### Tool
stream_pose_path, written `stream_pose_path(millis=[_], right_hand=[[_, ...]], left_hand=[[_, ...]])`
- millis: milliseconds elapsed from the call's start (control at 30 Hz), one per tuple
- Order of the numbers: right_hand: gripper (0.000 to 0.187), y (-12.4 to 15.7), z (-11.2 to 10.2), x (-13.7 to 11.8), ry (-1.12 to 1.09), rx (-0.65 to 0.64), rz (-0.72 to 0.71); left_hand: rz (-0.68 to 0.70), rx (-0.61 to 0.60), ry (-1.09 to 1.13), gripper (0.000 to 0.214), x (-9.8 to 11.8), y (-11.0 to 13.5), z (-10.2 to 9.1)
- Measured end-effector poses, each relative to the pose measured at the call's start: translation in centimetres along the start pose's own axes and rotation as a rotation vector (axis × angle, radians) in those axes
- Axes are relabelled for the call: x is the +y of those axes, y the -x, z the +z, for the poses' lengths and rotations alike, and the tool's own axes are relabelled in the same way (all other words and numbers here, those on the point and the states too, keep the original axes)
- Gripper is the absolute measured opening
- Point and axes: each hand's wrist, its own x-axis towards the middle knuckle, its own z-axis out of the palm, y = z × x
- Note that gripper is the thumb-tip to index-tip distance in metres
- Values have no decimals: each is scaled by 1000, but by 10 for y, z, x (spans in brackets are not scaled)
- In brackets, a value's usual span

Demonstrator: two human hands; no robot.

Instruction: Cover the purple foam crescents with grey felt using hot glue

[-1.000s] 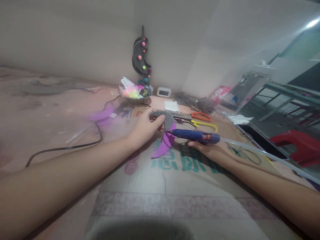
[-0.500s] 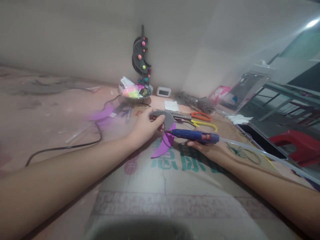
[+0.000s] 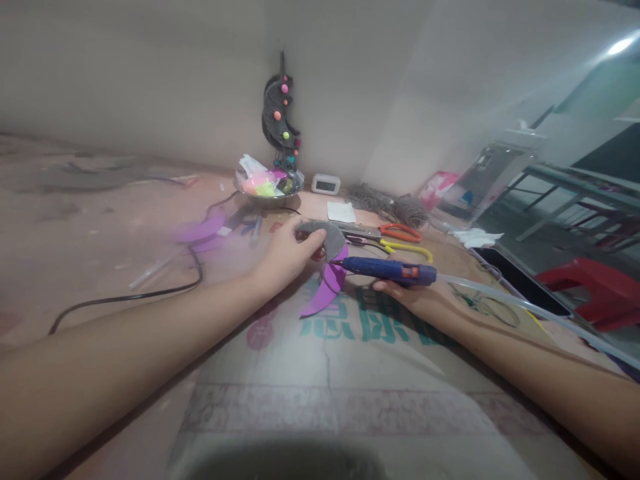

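My left hand [image 3: 293, 250] pinches the upper end of a purple crescent-shaped cutout [image 3: 327, 291], which is partly covered by grey yarn [image 3: 334, 241]. The cutout's bare purple tip points down and to the left. My right hand [image 3: 400, 290] is closed around a blue glue gun [image 3: 390, 269], with its nozzle at the border between the grey part and the bare purple part. A long clear glue stick [image 3: 490, 297] trails out of the gun's back end. Most fingers of my right hand are hidden behind the gun.
Behind my hands lie scissors with orange handles [image 3: 400, 232] and a yellow-handled tool [image 3: 413, 251]. Further back are a bowl [image 3: 267, 193] of craft bits, a small digital clock [image 3: 325, 184] and grey yarn [image 3: 373, 200]. A decorated grey crescent [image 3: 277, 115] hangs on the wall. A black cord [image 3: 135, 293] crosses the left side.
The whole view has shifted very slightly. The glue gun's nozzle stays at the grey part's edge, and both hands keep their hold.
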Motion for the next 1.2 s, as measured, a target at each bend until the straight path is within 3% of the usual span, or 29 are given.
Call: stream_pose_path(millis=[433, 700, 967, 1200], right_hand=[[17, -1, 2, 19, 78, 82, 53], [21, -1, 1, 18, 60, 106, 65], [23, -2, -2, 12, 35, 100, -51], [23, -4, -2, 12, -20, 101, 6]], left_hand=[[2, -31, -9, 18, -5, -2, -2], [-21, -16, -8, 20, -5, -2, -3], [-19, -21, -2, 20, -7, -3, -3], [-36, -21, 1, 21, -8, -2, -3]])
